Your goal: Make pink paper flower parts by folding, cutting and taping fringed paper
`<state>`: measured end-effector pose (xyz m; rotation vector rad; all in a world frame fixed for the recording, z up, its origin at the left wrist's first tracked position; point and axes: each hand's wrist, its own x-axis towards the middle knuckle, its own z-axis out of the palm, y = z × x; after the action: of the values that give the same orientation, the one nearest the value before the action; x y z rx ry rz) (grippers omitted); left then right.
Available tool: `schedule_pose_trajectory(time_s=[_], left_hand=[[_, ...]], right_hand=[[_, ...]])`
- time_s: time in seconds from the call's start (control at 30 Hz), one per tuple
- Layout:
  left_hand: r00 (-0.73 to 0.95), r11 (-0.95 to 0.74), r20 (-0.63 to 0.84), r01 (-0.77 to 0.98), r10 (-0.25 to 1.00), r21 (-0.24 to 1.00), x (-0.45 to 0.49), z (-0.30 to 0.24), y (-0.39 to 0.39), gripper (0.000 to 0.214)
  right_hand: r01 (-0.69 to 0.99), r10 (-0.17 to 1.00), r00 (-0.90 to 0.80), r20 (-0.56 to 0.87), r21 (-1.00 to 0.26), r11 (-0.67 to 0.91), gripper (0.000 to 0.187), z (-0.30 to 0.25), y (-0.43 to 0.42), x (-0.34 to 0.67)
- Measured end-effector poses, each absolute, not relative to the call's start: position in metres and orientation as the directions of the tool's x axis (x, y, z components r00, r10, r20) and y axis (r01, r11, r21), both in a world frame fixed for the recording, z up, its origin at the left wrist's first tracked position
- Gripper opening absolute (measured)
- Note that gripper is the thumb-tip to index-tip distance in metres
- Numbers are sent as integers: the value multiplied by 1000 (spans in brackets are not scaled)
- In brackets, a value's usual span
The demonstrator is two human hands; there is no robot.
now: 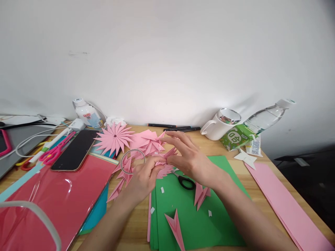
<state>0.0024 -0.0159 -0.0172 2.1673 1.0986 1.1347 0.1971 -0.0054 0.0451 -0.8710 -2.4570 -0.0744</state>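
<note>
My left hand [146, 176] is closed, thumb and forefinger pinched on folded pink paper [163, 160] over the table's middle. Just right of it, my right hand [192, 158] has its fingers spread and curved over the same paper, thumb tip close to it. Around both hands lie more folded pink pieces [125, 170], and behind them a pink pleated paper star [114, 136]. Scissors with black handles [186, 182] rest on green paper [193, 223] under my right hand. Two loose pink folded pieces [176, 226] lie nearer me. The held paper's joint is partly hidden by my fingers.
At left are a phone [74, 150], pink scissors [59, 148], a red folder [68, 195] and a white bottle [87, 113]. Markers [180, 129] lie along the wall. A white mug [221, 123], green box [237, 136], clear bottle [267, 118] and pink strips [288, 205] are at right.
</note>
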Motion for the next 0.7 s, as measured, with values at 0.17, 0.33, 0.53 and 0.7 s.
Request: schedule_pose_trajectory(time_s=[0.17,0.33,0.53,0.7], left_hand=[[344,-582,470,463,813,669,3,-20,-15,22],[360,-579,455,468,815,667,3,-18,-15,23],[360,-544,410,486,838,684,4,-15,-18,20],[356,-500,361,480,862,721,4,-12,-20,17]], right_hand=[[601,561,-684,467,-75,796,29,47,-6,196],[599,557,-711,430,-46,800,29,49,-7,196],[580,542,-720,433,-55,813,26,49,-6,196],[563,531,-715,456,-75,823,22,45,-4,195]])
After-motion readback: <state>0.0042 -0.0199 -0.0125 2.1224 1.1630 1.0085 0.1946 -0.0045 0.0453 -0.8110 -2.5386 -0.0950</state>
